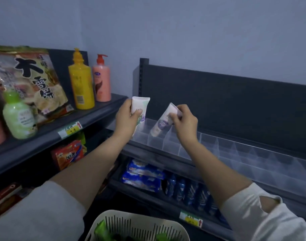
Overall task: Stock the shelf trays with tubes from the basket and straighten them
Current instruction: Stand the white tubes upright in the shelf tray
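Observation:
My left hand (127, 119) grips a white tube with green and purple print (140, 108), held upright over the left end of the clear divided shelf trays (218, 146). My right hand (184, 122) pinches the crimped end of a second white tube with a purple label (161, 124). That tube leans cap-down into one of the leftmost tray slots. A white slotted basket (138, 225) sits at the bottom of the view with green items inside it.
A dark shelf at the left carries a yellow bottle (81, 80), a pink pump bottle (101, 79), a green bottle (19, 117) and a snack bag (27, 79). Blue packets (143, 174) and blue bottles (188, 190) fill the shelf below the trays.

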